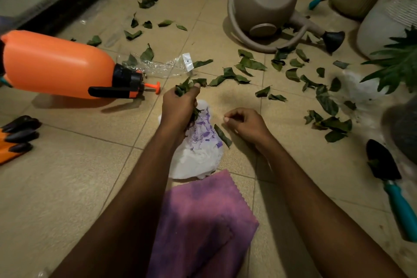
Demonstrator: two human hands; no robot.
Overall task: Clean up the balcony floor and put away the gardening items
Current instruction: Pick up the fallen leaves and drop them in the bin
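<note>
My left hand (180,106) grips a bunch of green leaves (186,87) above a white plastic bag with purple print (198,153) that lies on the tiled floor. My right hand (244,124) hovers just right of the bag with fingers loosely curled and nothing visibly held. One leaf (223,136) lies at the bag's right edge. Several loose leaves (243,67) are scattered over the floor ahead and to the right.
An orange sprayer (58,65) lies on its side at left, with gloves (18,135) near it. A tipped beige watering can (264,4) lies ahead. A teal-handled trowel (390,185) is at right, a pink cloth (203,216) near me, clear plastic wrap (162,66) ahead, pots at far right.
</note>
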